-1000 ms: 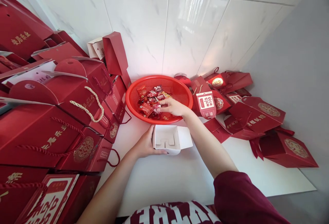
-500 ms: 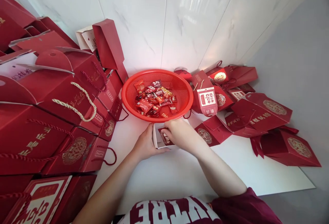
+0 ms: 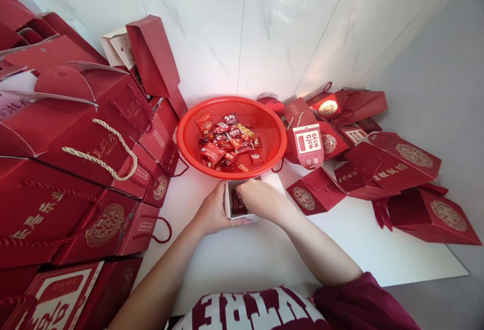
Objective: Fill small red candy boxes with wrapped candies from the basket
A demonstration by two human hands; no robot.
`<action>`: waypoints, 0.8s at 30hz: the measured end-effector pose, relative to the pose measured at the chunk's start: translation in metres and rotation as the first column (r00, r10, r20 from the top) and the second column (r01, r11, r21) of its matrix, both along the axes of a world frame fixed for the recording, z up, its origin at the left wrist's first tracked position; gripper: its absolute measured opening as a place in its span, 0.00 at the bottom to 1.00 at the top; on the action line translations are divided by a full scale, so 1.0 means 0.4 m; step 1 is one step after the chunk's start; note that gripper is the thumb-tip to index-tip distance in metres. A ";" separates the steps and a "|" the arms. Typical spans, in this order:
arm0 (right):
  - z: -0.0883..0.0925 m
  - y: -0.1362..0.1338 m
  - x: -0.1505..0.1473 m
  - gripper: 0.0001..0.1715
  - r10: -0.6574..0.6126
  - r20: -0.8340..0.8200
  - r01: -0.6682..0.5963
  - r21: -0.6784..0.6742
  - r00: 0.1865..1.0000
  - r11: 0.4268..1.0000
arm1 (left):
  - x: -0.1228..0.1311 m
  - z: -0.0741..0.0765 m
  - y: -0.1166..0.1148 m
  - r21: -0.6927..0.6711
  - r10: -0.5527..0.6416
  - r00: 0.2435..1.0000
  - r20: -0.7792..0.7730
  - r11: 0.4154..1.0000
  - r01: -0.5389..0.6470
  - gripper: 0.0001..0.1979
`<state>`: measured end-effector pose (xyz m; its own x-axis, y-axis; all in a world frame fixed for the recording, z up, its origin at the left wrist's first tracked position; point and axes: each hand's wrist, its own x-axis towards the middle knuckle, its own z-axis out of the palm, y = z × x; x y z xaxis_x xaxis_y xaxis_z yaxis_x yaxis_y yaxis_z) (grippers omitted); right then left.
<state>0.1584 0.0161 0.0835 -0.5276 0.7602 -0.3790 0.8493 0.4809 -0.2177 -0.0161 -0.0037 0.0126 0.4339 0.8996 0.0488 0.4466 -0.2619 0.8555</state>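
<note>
Holding the white box (image 3: 228, 201) around its left side with your left hand (image 3: 214, 211), you have it just on the near side of the red basket (image 3: 181, 138), its open mouth facing up and its flap (image 3: 276, 183) pointing right. Your right hand (image 3: 260, 196) reaches in from the right, its curled fingers against the dark packet (image 3: 238, 207) inside, but whether they grip it cannot be told; that hand covers too much to show either thing's long axis.
</note>
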 end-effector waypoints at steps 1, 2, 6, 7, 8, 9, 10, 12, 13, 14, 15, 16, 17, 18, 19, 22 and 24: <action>-0.005 0.002 0.000 0.14 0.044 -0.010 -0.044 -0.021 0.999 0.999 | 0.000 0.001 0.000 -0.003 -0.002 1.000 -0.002 1.000 0.002 0.49; -0.011 0.004 -0.001 0.13 0.087 -0.020 -0.088 -0.042 0.996 0.995 | 0.000 0.003 0.000 -0.007 -0.006 1.000 -0.004 1.000 0.006 0.49; -0.024 0.011 -0.007 0.12 0.206 -0.042 -0.209 -0.091 0.978 0.974 | 0.000 0.006 -0.001 0.002 -0.014 1.000 -0.016 1.000 0.014 0.49; -0.023 0.012 -0.008 0.12 0.224 -0.046 -0.228 -0.096 0.973 0.969 | -0.001 0.005 -0.001 0.006 -0.016 1.000 -0.017 1.000 0.016 0.48; -0.022 0.012 -0.009 0.12 0.239 -0.051 -0.243 -0.099 0.970 0.965 | -0.001 0.002 0.000 0.006 -0.015 1.000 -0.017 1.000 0.015 0.49; -0.021 0.012 -0.010 0.13 0.248 -0.056 -0.253 -0.101 0.967 0.962 | -0.002 -0.001 0.001 0.003 -0.013 1.000 -0.014 1.000 0.013 0.49; -0.020 0.011 -0.012 0.14 0.253 -0.062 -0.258 -0.103 0.966 0.961 | -0.003 -0.005 0.002 -0.004 -0.016 1.000 -0.006 1.000 0.016 0.50; -0.022 0.008 -0.017 0.15 0.251 -0.069 -0.257 -0.110 0.966 0.960 | -0.007 -0.014 0.007 -0.033 -0.042 0.999 0.027 0.999 0.043 0.52; -0.025 0.007 -0.021 0.15 0.246 -0.069 -0.252 -0.115 0.967 0.961 | -0.008 -0.018 0.010 -0.049 -0.063 0.997 0.048 0.997 0.065 0.53; -0.029 0.005 -0.025 0.14 0.241 -0.067 -0.248 -0.120 0.968 0.961 | -0.010 -0.022 0.014 -0.064 -0.086 0.994 0.069 0.994 0.090 0.53; -0.033 0.004 -0.029 0.14 0.240 -0.066 -0.247 -0.125 0.969 0.961 | -0.012 -0.024 0.017 -0.076 -0.106 0.990 0.088 0.991 0.113 0.54; -0.036 0.004 -0.032 0.13 0.240 -0.065 -0.247 -0.128 0.969 0.961 | -0.014 -0.026 0.020 -0.084 -0.121 0.987 0.103 0.988 0.130 0.55; -0.039 0.004 -0.033 0.13 0.243 -0.066 -0.250 -0.132 0.968 0.959 | -0.015 -0.027 0.022 -0.088 -0.129 0.985 0.113 0.986 0.140 0.55; -0.041 0.004 -0.033 0.13 0.247 -0.067 -0.254 -0.134 0.967 0.958 | -0.015 -0.027 0.024 -0.090 -0.134 0.983 0.121 0.985 0.146 0.55; -0.041 0.003 -0.031 0.13 0.252 -0.068 -0.259 -0.136 0.965 0.956 | -0.015 -0.027 0.025 -0.093 -0.137 0.982 0.127 0.985 0.149 0.56; -0.032 -0.002 -0.018 0.10 0.247 -0.062 -0.253 -0.129 0.967 0.959 | -0.013 -0.026 0.024 -0.096 -0.122 0.983 0.135 0.986 0.136 0.56; -0.021 -0.007 -0.008 0.09 0.232 -0.060 -0.237 -0.114 0.971 0.965 | -0.011 -0.026 0.022 -0.096 -0.111 0.983 0.147 0.987 0.126 0.56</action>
<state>0.1552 0.0131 0.0751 -0.7045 0.5639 -0.4309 0.7038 0.6333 -0.3219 -0.0206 0.0051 0.0020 0.5331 0.8457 0.0257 0.2908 -0.2117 0.9330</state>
